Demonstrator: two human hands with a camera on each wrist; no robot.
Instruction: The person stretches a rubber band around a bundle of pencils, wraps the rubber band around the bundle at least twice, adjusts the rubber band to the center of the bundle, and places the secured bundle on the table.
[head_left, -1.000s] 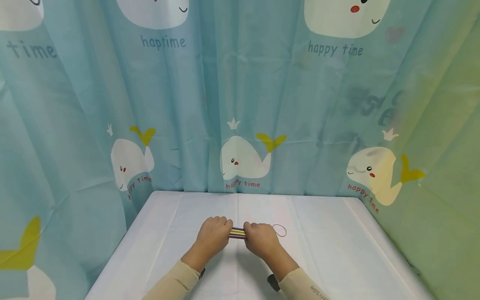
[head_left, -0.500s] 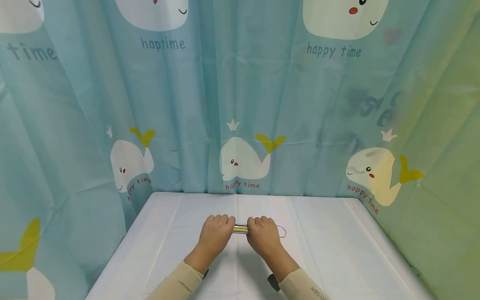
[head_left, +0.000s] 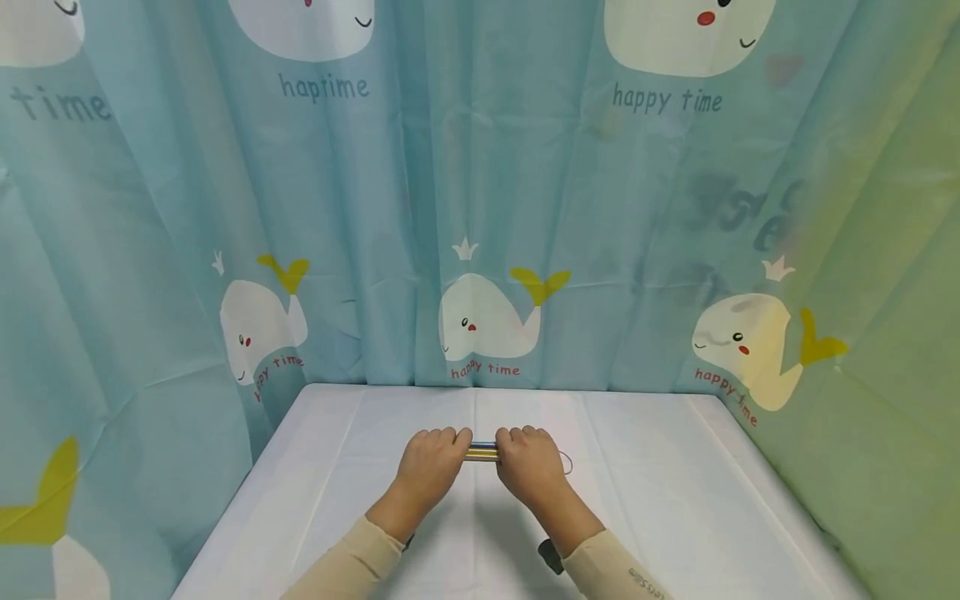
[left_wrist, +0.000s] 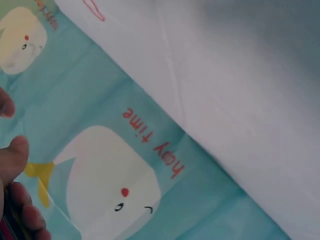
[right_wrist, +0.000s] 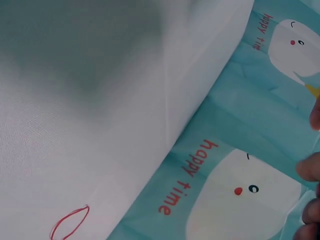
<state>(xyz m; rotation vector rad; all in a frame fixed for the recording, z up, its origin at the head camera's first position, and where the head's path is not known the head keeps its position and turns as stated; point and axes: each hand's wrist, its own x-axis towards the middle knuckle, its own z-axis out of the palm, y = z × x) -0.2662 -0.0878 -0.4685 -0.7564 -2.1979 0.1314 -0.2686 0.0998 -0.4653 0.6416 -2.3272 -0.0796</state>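
A bundle of slim, glossy coloured pencils (head_left: 482, 452) lies level between my hands above the table; blue and yellow ones show in the short gap. My left hand (head_left: 432, 462) grips its left end, and my right hand (head_left: 531, 465) grips its right end. Both ends are hidden inside the fists. Dark and pink pencils (left_wrist: 11, 222) peek out under the left fingers in the left wrist view. Beyond my right hand, a thin red loop like a rubber band (right_wrist: 70, 215) lies on the table, partly covered by that hand in the head view.
A white cloth (head_left: 645, 483) covers the table. Blue curtains with whale prints (head_left: 491, 321) hang along its back and left, and a greenish curtain (head_left: 892, 400) borders the right side. A small black device (head_left: 551, 556) sits under my right wrist.
Both hands have shifted slightly up and to the right with the pencils between them. The bundle looks turned, with blue now along its top. More of the red loop is covered by my right hand.
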